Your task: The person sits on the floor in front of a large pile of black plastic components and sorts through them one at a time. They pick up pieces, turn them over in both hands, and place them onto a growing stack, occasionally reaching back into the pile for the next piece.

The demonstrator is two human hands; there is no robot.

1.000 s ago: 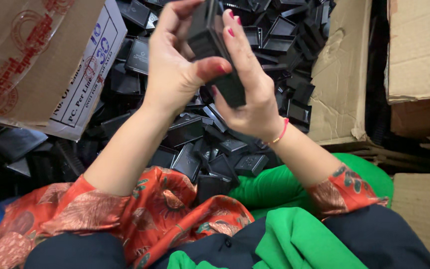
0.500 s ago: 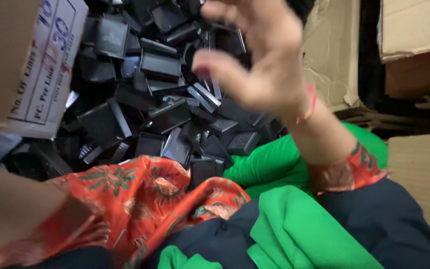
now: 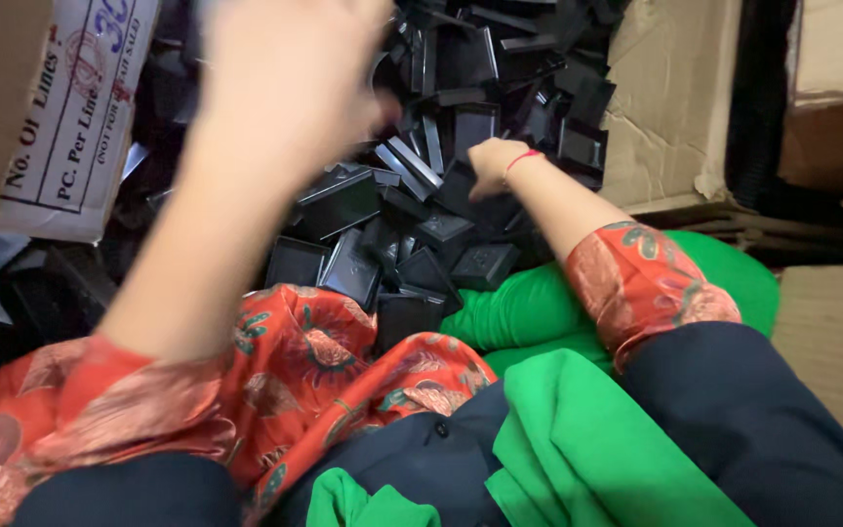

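- The right hand (image 3: 488, 161) is reaching down into the heap of black plastic trays (image 3: 461, 146), its fingers curling narrow among the pieces — it is touching them, but whether it is already gripping one I cannot tell, since the fingertips are buried.
- The left hand (image 3: 290, 73) is hovering close to the camera, blurred by motion; its fingers are not showing clearly enough to say if it is open, closed or holding anything.
- The trays are lying jumbled beneath and beyond both hands, filling a cardboard box whose torn flap (image 3: 665, 107) is standing just to the right of the right hand. A few shallow square trays (image 3: 348, 263) are resting nearer the body, below the left forearm.
- A printed cardboard flap (image 3: 75, 117) is hanging to the left of the left hand.
- The step in hand, as I judge it, is picking a piece out of the pile (the right hand doing the fetching).
- The next move is calling for a firm pinch on one single tray — neighbours are overlapping and leaning on each other, so a clean lift will need the piece freed from those touching it.
- An orange patterned sleeve (image 3: 636, 283) and green cloth (image 3: 578, 429) are lying behind the right wrist.
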